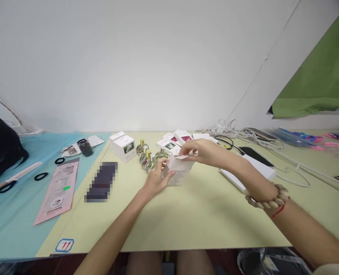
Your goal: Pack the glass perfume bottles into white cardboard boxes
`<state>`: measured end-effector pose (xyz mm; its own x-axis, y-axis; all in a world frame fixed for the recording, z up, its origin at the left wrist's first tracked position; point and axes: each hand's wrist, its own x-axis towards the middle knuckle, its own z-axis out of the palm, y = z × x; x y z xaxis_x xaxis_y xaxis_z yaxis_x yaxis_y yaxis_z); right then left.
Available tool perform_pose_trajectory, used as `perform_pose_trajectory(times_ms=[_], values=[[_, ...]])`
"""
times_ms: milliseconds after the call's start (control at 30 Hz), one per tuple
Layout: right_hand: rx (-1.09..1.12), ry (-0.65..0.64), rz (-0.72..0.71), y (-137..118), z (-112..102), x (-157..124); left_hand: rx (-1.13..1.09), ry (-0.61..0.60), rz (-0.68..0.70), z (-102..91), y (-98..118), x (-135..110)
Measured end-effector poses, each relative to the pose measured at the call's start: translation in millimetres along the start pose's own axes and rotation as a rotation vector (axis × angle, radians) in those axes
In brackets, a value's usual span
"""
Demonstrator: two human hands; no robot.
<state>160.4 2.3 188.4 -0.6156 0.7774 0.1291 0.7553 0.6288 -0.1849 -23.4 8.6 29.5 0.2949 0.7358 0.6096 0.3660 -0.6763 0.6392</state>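
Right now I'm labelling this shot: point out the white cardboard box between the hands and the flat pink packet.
White cardboard box [178, 177], head view: its printed side.
Flat pink packet [57, 186], head view: its upper face.

A plain indoor room, set up for desk work: a bare white wall [158, 68] rises at twelve o'clock behind a pale yellow tabletop [209, 217], with green cloth [315, 72] hanging between two and three and tangled white cables [255, 135] toward three. A sticker [65, 245] with red figures, between seven and eight, marks the table like a numbered workstation; a blue cover [12, 223] lies toward nine. Home, office or workshop cannot be told.
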Motion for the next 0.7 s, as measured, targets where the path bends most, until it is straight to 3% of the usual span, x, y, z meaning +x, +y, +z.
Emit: perform_pose_trajectory(times_ms=[200, 333, 433, 567, 700], values=[[-0.07, 0.083, 0.02, 6, 10, 0, 0.027, 0.044, 0.182, 7.0, -6, -5], [-0.099, 0.137, 0.019, 5, 23, 5, 0.074, 0.007, 0.207, 8.0, -8, -5], [-0.114, 0.088, 0.063, 2, 35, 9, 0.109, -0.01, 0.223, 9.4, -10, -6], [-0.128, 0.055, 0.078, -2, 44, 10, 0.166, -0.039, 0.17, 11.1, -6, -7], [0.127, 0.088, 0.054, 1, 36, 6, 0.067, -0.019, 0.051, 10.4, 3, -5]])
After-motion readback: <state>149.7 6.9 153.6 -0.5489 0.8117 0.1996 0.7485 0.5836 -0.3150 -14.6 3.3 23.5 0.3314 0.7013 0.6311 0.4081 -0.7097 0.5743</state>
